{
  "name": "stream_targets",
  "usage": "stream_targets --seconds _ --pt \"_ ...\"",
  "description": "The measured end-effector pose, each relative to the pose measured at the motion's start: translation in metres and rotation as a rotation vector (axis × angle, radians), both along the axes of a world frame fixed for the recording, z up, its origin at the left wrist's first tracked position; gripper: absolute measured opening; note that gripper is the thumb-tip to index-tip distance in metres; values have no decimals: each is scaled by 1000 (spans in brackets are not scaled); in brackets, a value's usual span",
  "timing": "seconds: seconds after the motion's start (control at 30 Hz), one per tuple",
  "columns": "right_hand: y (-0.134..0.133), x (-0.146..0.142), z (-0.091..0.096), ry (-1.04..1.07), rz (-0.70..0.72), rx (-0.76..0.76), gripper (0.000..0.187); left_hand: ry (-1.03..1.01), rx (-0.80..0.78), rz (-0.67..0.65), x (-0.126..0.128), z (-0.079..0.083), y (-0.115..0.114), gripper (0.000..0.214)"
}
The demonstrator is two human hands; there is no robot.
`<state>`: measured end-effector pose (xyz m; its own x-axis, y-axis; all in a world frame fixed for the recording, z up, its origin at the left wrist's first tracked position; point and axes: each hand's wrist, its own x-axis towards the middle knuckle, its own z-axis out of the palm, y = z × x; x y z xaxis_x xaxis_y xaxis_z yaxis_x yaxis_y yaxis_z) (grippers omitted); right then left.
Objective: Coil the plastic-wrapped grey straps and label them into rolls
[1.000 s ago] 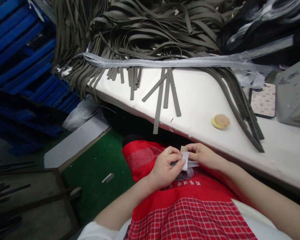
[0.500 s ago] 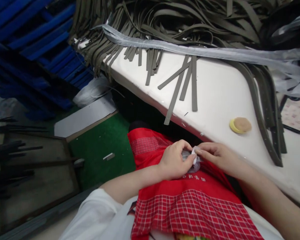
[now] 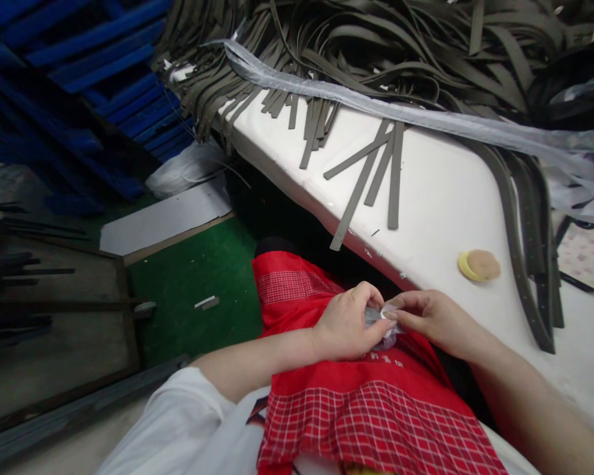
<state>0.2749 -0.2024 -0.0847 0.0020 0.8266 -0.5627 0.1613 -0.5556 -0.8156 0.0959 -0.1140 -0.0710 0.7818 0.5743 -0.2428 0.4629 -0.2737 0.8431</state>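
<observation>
Over my lap, my left hand [image 3: 347, 324] curls round a small crumpled clear plastic thing [image 3: 372, 317]; its exact kind is hard to make out. A small white strip [image 3: 388, 311] sticks up from it between both hands. Thumb and finger of my right hand [image 3: 433, 321] pinch that strip at its edge, close to my left thumb tip. Under both hands lies the red apron [image 3: 321, 389] with a checked band. Part of the plastic is hidden by my left fingers.
The white table [image 3: 440, 198] bears many dark grey-green straps [image 3: 366, 39], some hanging over its edge. A long clear plastic strip [image 3: 327, 89] crosses them. A yellow-and-tan round object [image 3: 480, 265] lies near a patterned phone-like item [image 3: 587, 254]. Blue slats [image 3: 113, 59] stand left.
My view has shifted slightly. The white strip now looks more bent over, and my right fingers have shifted a little on it. Both hands stay together over the lap.
</observation>
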Motion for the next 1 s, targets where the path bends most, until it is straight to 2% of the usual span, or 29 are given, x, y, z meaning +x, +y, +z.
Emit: stream_targets --seconds 0.17,0.27,0.33,0.4,0.47,0.57,0.67,0.73,0.8,0.87,0.93,1.0 --pt "2 -4 4 -97 46 61 27 36 -17 -12 0 4 1 32" --pt "-3 -11 9 -292 84 137 21 135 -66 -51 0 2 8 43" --pt "-9 -15 11 -483 163 261 21 222 -233 -142 -1 -3 17 42" --pt "-16 -19 10 -651 270 464 23 219 -500 -155 -1 -10 27 41" --pt "-22 -21 6 -796 327 667 32 89 -746 -64 0 -14 36 49" --pt "-28 -25 0 -956 299 781 46 -103 -946 79 7 -14 41 56" --pt "-33 -29 7 -982 235 751 52 -133 -923 123 18 -7 35 54" --pt "-37 -26 18 -951 184 732 53 -133 -846 77 24 -1 30 54" --pt "-44 -10 28 -959 83 727 52 -126 -799 29 26 1 29 54" --pt "-60 24 38 -1070 -132 717 47 -84 -755 44 26 -4 33 57" --pt "-85 71 46 -1257 -475 656 37 -79 -733 116 25 -13 37 62" --pt "-116 123 52 -1383 -859 514 31 -79 -726 185 23 -21 36 67"
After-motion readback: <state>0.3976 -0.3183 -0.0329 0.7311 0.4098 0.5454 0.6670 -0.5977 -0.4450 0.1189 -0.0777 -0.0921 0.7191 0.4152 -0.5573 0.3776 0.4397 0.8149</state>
